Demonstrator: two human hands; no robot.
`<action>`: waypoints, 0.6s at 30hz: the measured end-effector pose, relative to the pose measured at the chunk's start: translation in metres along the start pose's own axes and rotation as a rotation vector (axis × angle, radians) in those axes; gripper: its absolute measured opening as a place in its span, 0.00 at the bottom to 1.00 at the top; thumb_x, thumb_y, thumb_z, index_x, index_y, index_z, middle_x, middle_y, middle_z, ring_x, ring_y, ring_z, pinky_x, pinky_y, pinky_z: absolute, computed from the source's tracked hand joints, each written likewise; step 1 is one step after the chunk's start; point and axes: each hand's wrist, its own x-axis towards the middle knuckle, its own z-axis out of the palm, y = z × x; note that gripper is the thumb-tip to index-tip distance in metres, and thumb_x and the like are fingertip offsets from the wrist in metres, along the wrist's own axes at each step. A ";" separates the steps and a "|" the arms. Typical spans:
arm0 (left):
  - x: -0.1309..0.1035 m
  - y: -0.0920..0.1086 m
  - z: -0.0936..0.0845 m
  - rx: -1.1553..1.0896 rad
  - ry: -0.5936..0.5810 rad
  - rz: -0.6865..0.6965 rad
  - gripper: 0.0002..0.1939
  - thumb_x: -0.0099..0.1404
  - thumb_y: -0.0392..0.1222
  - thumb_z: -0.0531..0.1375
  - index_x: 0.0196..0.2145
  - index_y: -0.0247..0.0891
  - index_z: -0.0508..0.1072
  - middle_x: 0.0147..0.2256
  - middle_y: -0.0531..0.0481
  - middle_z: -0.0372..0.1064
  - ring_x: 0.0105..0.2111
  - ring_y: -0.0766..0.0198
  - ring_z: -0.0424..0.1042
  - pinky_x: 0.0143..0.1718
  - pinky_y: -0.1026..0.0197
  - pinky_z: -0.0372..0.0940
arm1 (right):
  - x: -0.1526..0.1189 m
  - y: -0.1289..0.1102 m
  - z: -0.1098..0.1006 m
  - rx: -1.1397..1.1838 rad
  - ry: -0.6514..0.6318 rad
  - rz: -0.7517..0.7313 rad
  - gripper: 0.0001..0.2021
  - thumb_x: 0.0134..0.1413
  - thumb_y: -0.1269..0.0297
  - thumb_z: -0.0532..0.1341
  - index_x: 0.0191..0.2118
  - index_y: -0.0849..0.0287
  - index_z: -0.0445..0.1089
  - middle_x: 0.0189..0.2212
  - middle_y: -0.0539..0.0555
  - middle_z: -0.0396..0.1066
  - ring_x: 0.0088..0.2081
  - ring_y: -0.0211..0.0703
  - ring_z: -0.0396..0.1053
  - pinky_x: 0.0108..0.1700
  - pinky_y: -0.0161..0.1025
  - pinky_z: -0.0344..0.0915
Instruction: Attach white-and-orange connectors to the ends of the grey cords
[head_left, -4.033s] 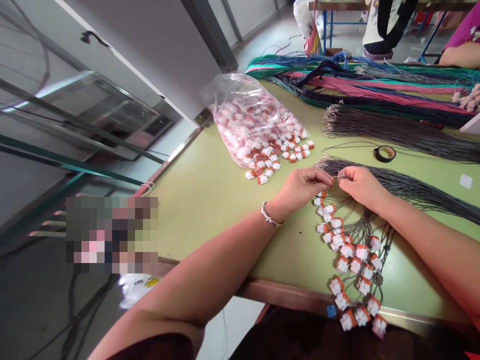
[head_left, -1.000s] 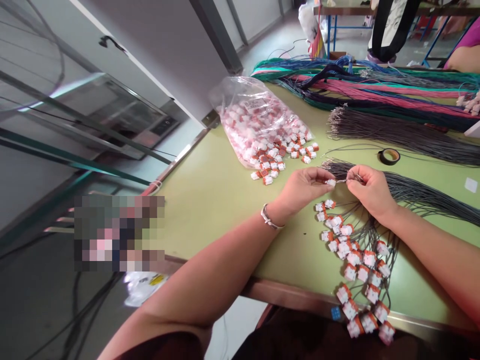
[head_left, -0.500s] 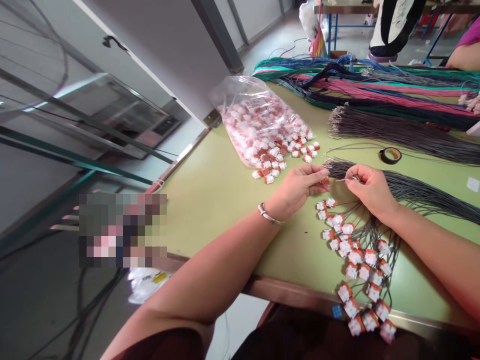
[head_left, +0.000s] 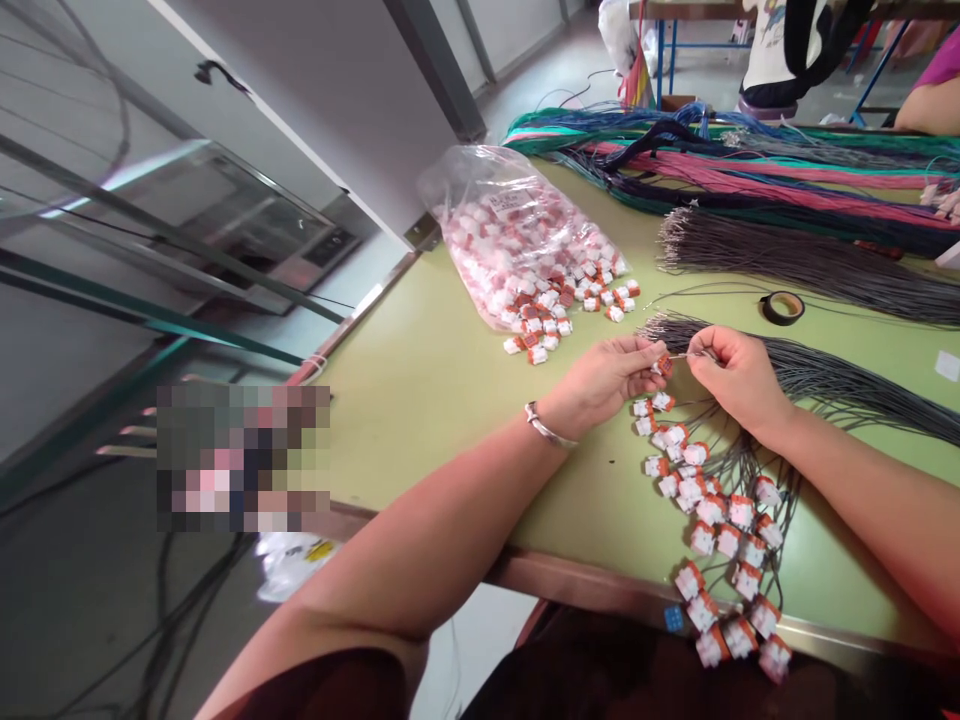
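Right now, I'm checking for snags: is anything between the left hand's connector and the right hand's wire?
Nothing visible: the wire from the right hand points toward the connector in the left hand; contact is unclear.

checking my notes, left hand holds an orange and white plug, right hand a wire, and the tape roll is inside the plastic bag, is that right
The tape roll is outside the plastic bag, lying on the green table, as the head view shows. The left hand holds an orange and white plug, and the right hand a wire.
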 end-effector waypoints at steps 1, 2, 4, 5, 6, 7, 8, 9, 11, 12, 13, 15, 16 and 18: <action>0.000 0.000 0.000 -0.009 0.006 -0.005 0.07 0.63 0.35 0.62 0.28 0.30 0.71 0.25 0.50 0.72 0.21 0.75 0.69 0.25 0.72 0.65 | 0.000 0.000 0.000 -0.009 0.001 -0.001 0.02 0.41 0.67 0.56 0.23 0.58 0.64 0.18 0.46 0.59 0.21 0.33 0.51 0.24 0.35 0.50; 0.000 0.000 0.000 -0.023 0.011 -0.005 0.07 0.63 0.34 0.62 0.28 0.30 0.71 0.25 0.50 0.72 0.21 0.75 0.70 0.25 0.72 0.65 | 0.000 0.000 0.000 -0.024 0.003 -0.003 0.02 0.40 0.67 0.56 0.23 0.58 0.64 0.18 0.46 0.59 0.21 0.33 0.52 0.24 0.35 0.50; 0.000 -0.001 0.000 -0.052 0.013 0.005 0.05 0.64 0.34 0.61 0.30 0.29 0.73 0.27 0.49 0.73 0.22 0.75 0.71 0.27 0.72 0.66 | 0.000 0.001 0.001 -0.068 0.016 -0.003 0.01 0.40 0.67 0.56 0.23 0.58 0.64 0.18 0.46 0.59 0.21 0.33 0.52 0.25 0.35 0.51; 0.000 -0.001 0.000 -0.062 0.011 0.012 0.04 0.63 0.33 0.61 0.31 0.29 0.74 0.28 0.49 0.74 0.23 0.75 0.71 0.28 0.72 0.67 | 0.000 0.002 0.001 -0.094 0.026 -0.001 0.01 0.40 0.67 0.56 0.23 0.57 0.64 0.17 0.46 0.59 0.21 0.33 0.52 0.25 0.35 0.51; -0.001 -0.001 0.000 -0.064 0.006 0.019 0.03 0.63 0.32 0.62 0.32 0.29 0.75 0.29 0.48 0.74 0.25 0.74 0.72 0.31 0.72 0.68 | 0.000 0.002 0.001 -0.119 0.036 0.002 0.01 0.40 0.67 0.56 0.23 0.57 0.64 0.17 0.46 0.59 0.21 0.33 0.52 0.24 0.35 0.51; -0.001 -0.001 -0.001 -0.060 0.004 0.024 0.02 0.62 0.31 0.62 0.32 0.29 0.76 0.30 0.48 0.75 0.26 0.74 0.74 0.33 0.71 0.69 | 0.000 0.003 0.001 -0.141 0.047 0.001 0.01 0.40 0.68 0.56 0.24 0.57 0.64 0.17 0.46 0.59 0.21 0.33 0.52 0.24 0.35 0.51; -0.002 -0.001 -0.001 -0.049 0.005 0.029 0.02 0.60 0.30 0.63 0.33 0.29 0.76 0.31 0.48 0.75 0.28 0.73 0.74 0.36 0.70 0.69 | 0.000 0.004 0.001 -0.161 0.057 -0.007 0.01 0.40 0.68 0.56 0.24 0.57 0.63 0.17 0.46 0.59 0.21 0.34 0.52 0.25 0.35 0.51; -0.002 -0.001 -0.002 -0.032 0.013 0.037 0.03 0.59 0.30 0.64 0.33 0.30 0.76 0.31 0.49 0.75 0.29 0.72 0.75 0.38 0.68 0.70 | 0.000 0.005 0.001 -0.179 0.066 -0.021 0.00 0.40 0.68 0.56 0.24 0.57 0.63 0.17 0.46 0.60 0.21 0.34 0.53 0.25 0.35 0.52; -0.003 -0.002 -0.002 0.020 0.041 0.061 0.04 0.57 0.31 0.66 0.32 0.31 0.76 0.30 0.50 0.75 0.29 0.70 0.75 0.40 0.65 0.70 | 0.001 0.008 0.001 -0.214 0.070 -0.058 0.01 0.40 0.69 0.56 0.24 0.57 0.63 0.18 0.46 0.61 0.21 0.34 0.55 0.26 0.35 0.53; -0.003 -0.002 -0.003 0.049 0.054 0.076 0.05 0.56 0.32 0.67 0.32 0.31 0.76 0.29 0.50 0.75 0.29 0.70 0.75 0.40 0.64 0.71 | 0.001 0.009 0.001 -0.227 0.068 -0.073 0.02 0.40 0.69 0.57 0.25 0.57 0.63 0.18 0.47 0.62 0.21 0.34 0.55 0.26 0.35 0.53; -0.003 -0.003 -0.003 0.078 0.064 0.090 0.05 0.56 0.34 0.68 0.32 0.31 0.76 0.28 0.51 0.75 0.28 0.70 0.75 0.39 0.63 0.71 | 0.002 0.011 0.001 -0.234 0.060 -0.078 0.02 0.40 0.69 0.57 0.25 0.56 0.63 0.18 0.47 0.62 0.21 0.34 0.55 0.26 0.36 0.54; -0.002 -0.004 -0.003 0.124 0.066 0.105 0.07 0.55 0.36 0.69 0.32 0.31 0.76 0.28 0.51 0.75 0.27 0.70 0.75 0.37 0.63 0.71 | 0.003 0.013 0.001 -0.224 0.034 -0.064 0.02 0.40 0.69 0.56 0.25 0.57 0.64 0.18 0.47 0.63 0.21 0.35 0.56 0.26 0.36 0.54; -0.001 -0.004 -0.003 0.140 0.065 0.110 0.08 0.54 0.37 0.69 0.31 0.31 0.76 0.28 0.50 0.75 0.26 0.70 0.75 0.36 0.63 0.71 | 0.003 0.014 0.001 -0.212 0.018 -0.051 0.02 0.41 0.68 0.56 0.26 0.57 0.64 0.18 0.47 0.63 0.21 0.35 0.56 0.26 0.36 0.54; 0.000 -0.004 -0.003 0.178 0.074 0.123 0.09 0.54 0.38 0.69 0.31 0.32 0.76 0.27 0.50 0.75 0.26 0.69 0.74 0.34 0.63 0.71 | 0.003 0.016 0.000 -0.191 -0.011 -0.028 0.02 0.41 0.67 0.56 0.26 0.57 0.64 0.18 0.47 0.63 0.21 0.35 0.56 0.25 0.36 0.54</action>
